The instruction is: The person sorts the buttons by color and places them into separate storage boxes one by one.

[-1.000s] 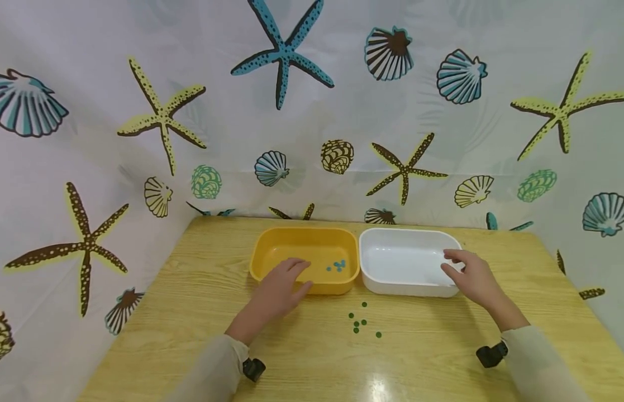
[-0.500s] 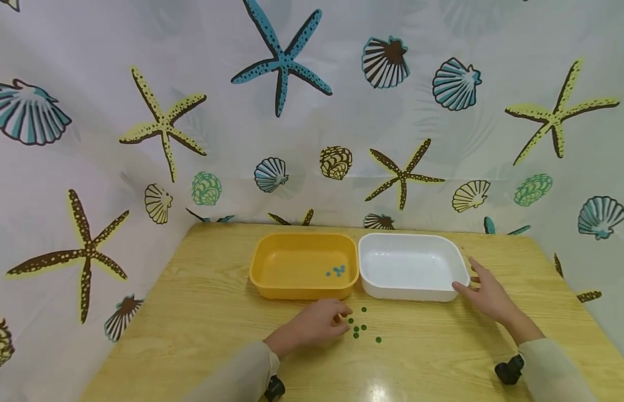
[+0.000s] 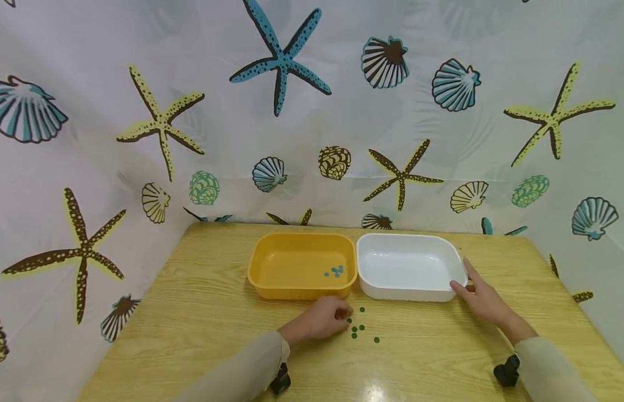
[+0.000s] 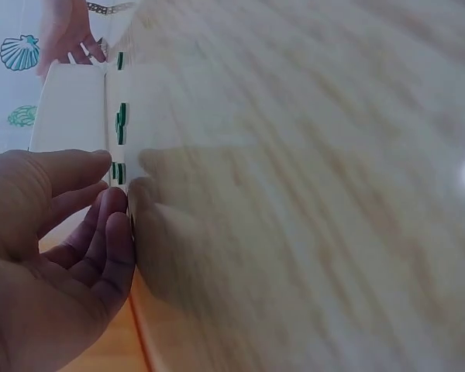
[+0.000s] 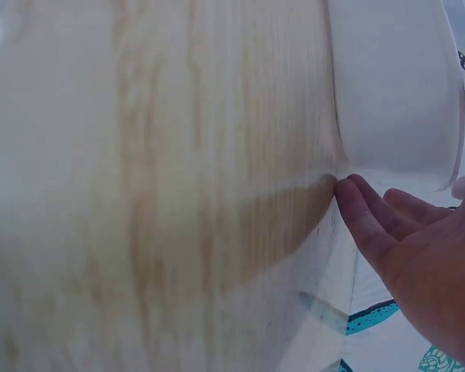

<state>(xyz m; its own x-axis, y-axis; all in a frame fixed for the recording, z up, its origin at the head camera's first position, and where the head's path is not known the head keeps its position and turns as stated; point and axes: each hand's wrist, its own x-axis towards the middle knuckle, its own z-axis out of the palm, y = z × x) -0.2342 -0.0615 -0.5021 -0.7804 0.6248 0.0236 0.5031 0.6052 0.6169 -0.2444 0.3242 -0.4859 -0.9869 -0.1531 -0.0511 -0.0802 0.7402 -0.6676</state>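
Note:
Several small green discs [image 3: 362, 328] lie flat on the table, in front of the two tubs. At the left edge of this group is my left hand [image 3: 324, 318], low over the table, with thumb and fingertips right at the nearest disc. In the left wrist view a gap shows between thumb and fingers, and green discs [image 4: 118, 172] stand out just past the fingertips. My right hand [image 3: 487, 301] is at the right end of the white tub [image 3: 407, 295], its thumb overlapping the front corner and its fingers extended along the side.
A yellow tub [image 3: 296, 293] stands left of the white one, with several small blue discs [image 3: 336, 271] in its right part. Both are on the wooden table [image 3: 201, 318]. A curtain [image 3: 301, 128] printed with starfish and shells hangs behind and at the sides.
My left hand has moved from over the yellow tub to the right and down to the green discs. My right hand has shifted from over the white tub to its right side.

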